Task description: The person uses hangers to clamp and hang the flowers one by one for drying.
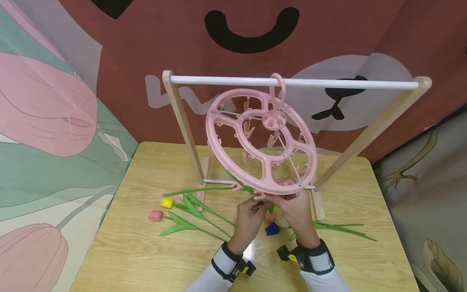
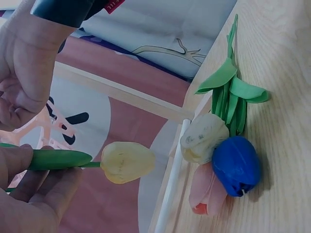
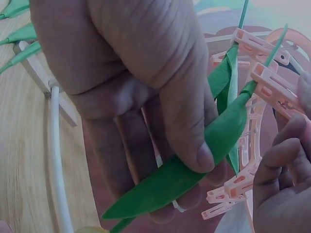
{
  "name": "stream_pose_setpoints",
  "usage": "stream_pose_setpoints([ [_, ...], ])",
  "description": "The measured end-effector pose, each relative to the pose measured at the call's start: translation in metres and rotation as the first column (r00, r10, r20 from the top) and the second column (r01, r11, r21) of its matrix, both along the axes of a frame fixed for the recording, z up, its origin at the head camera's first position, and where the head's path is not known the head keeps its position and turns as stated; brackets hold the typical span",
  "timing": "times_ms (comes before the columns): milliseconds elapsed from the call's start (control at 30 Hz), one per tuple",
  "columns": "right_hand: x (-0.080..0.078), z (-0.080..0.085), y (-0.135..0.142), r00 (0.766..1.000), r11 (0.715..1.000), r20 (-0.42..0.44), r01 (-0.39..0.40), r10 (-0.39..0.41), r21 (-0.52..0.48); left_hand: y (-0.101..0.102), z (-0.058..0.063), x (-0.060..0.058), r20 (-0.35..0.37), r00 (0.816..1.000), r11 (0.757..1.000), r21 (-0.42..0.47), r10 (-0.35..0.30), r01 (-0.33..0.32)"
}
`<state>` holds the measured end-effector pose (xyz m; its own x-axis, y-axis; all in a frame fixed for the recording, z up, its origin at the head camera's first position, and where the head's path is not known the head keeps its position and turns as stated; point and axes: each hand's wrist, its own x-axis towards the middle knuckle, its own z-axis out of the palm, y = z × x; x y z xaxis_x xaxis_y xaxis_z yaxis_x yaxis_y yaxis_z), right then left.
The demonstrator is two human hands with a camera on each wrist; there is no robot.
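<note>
My left hand [image 1: 249, 221] pinches the green stem and leaf [image 3: 194, 170] of a pale yellow tulip [image 2: 129, 162], whose head points downward. The stem's end runs up through a pink clothespin [image 3: 277, 92] on the round hanger's rim. My right hand [image 1: 299, 211] grips that clothespin, as the right wrist view shows at its lower right. Beside it, a second clothespin [image 3: 255, 43] has another green stem in it. The pink round hanger [image 1: 268, 178] hangs tilted from the rack's white top bar [image 1: 226, 80], lowest toward my hands.
Yellow [image 1: 167, 202] and pink [image 1: 155, 215] tulips with long stems lie on the table at the left. White [image 2: 204, 138], blue [image 2: 237, 165] and pink [image 2: 208, 191] tulips lie bunched at the right. The rack's wooden posts [image 1: 184, 129] stand on either side of the hanger.
</note>
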<state>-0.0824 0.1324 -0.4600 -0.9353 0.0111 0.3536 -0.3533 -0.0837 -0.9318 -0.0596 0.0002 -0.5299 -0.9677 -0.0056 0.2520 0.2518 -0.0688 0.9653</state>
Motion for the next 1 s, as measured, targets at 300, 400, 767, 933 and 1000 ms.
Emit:
stream_pose_setpoints([
  [300, -0.001, -0.001, -0.001, 1.0, 1.0, -0.004, -0.024, 0.024, -0.002, -0.002, 0.001, -0.001, -0.008, 1.0, 1.0, -0.023, -0.002, 0.002],
  [400, 0.0, -0.002, -0.002, 0.998, 0.998, 0.0, -0.058, 0.058, -0.004, -0.003, 0.0, -0.002, -0.018, 1.0, 1.0, -0.023, 0.001, -0.002],
  [767, 0.009, -0.019, 0.0, 0.995, 0.996, 0.026, -0.094, 0.094, 0.0, -0.02, -0.003, -0.001, -0.002, 1.0, 0.992, -0.128, 0.008, -0.009],
  [933, 0.014, -0.025, 0.005, 0.984, 0.979, 0.02, -0.175, 0.178, -0.106, -0.04, -0.002, 0.002, 0.048, 0.999, 0.976, -0.216, -0.004, 0.014],
  [1000, 0.015, -0.027, 0.009, 0.975, 0.963, 0.016, -0.218, 0.223, -0.158, -0.048, -0.002, 0.002, 0.066, 0.998, 0.973, -0.229, -0.012, 0.027],
])
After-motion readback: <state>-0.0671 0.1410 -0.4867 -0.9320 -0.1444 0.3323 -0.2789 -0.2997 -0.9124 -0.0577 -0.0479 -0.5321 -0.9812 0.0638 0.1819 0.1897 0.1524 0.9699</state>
